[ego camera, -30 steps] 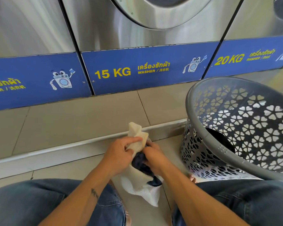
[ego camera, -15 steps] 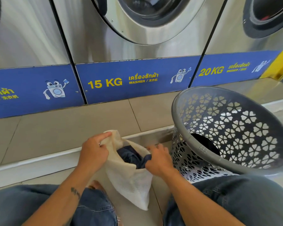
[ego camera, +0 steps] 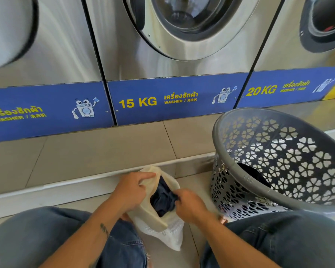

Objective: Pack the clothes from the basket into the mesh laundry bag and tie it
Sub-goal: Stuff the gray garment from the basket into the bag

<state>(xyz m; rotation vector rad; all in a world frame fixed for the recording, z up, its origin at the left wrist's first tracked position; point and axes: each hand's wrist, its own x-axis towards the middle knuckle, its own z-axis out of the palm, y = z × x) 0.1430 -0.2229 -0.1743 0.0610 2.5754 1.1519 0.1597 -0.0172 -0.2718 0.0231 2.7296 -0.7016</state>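
Observation:
A cream-white mesh laundry bag (ego camera: 162,229) lies on the floor between my knees, its mouth facing up. My left hand (ego camera: 131,190) grips the far rim of the bag's mouth and holds it up. My right hand (ego camera: 190,205) pinches the near-right rim beside a dark navy garment (ego camera: 163,198) that sits inside the opening. To the right stands a grey perforated basket (ego camera: 230,165), tilted toward me, with a dark piece of clothing (ego camera: 253,174) low inside it.
A row of steel washers (ego camera: 124,55) with blue 15 KG and 20 KG labels stands on a raised tiled step (ego camera: 104,147) straight ahead. My jeans-clad knees (ego camera: 37,238) frame the bag on both sides. A bare foot (ego camera: 222,220) shows beside the basket.
The bag's mouth went from bunched between both hands to spread wide. The navy garment now sits deeper in the bag. My head has tilted up, showing more of the washer doors.

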